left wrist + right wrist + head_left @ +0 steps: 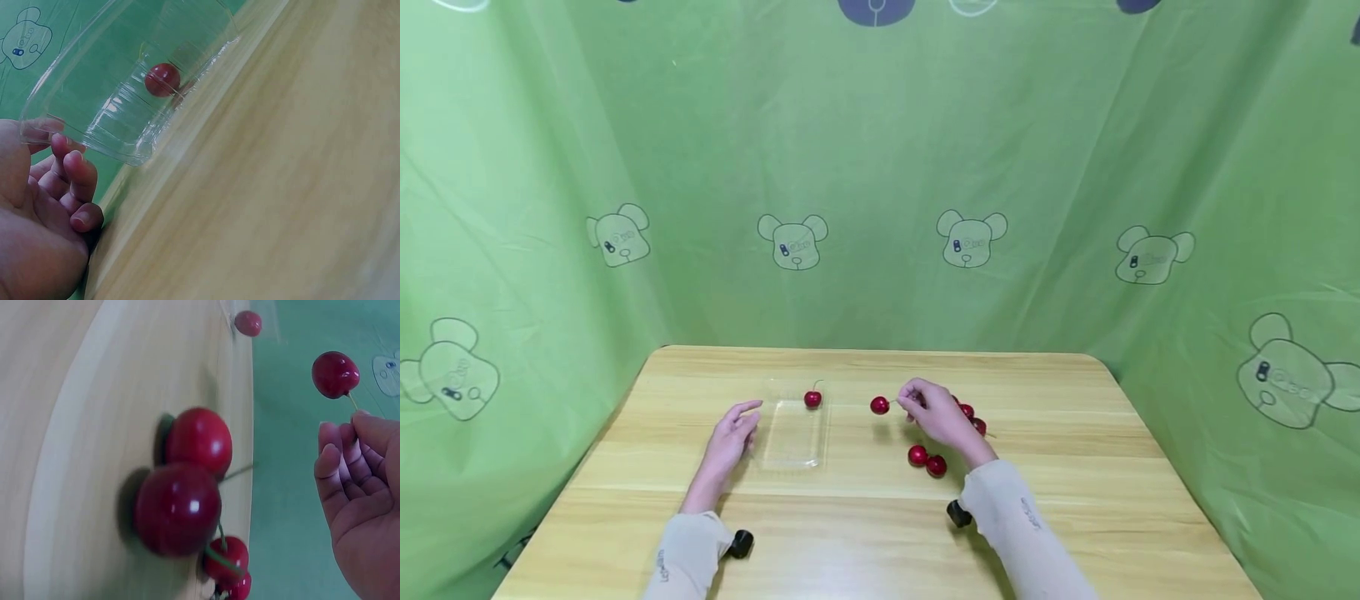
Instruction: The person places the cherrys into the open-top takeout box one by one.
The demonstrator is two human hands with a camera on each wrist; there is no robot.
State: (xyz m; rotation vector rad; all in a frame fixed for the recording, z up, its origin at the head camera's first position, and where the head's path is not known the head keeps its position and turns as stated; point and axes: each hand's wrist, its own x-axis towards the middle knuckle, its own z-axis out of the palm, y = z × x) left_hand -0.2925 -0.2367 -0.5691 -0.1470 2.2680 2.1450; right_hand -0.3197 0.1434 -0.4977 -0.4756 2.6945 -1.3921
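Right of the clear tray, the right hand pinches a raised cherry by its stem, apparently mid-transfer; next calls for lowering it inside. Left of the tray, the left hand has relaxed, empty fingers.

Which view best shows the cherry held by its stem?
The right wrist view: the held cherry appears large and unobstructed, its stem visible where the right hand pinches it. The head view shows it whole but small; the left wrist view misses it.

The cherries are red, the tray colourless, the table yellowish wood-grain, the curtain green with bear heads.
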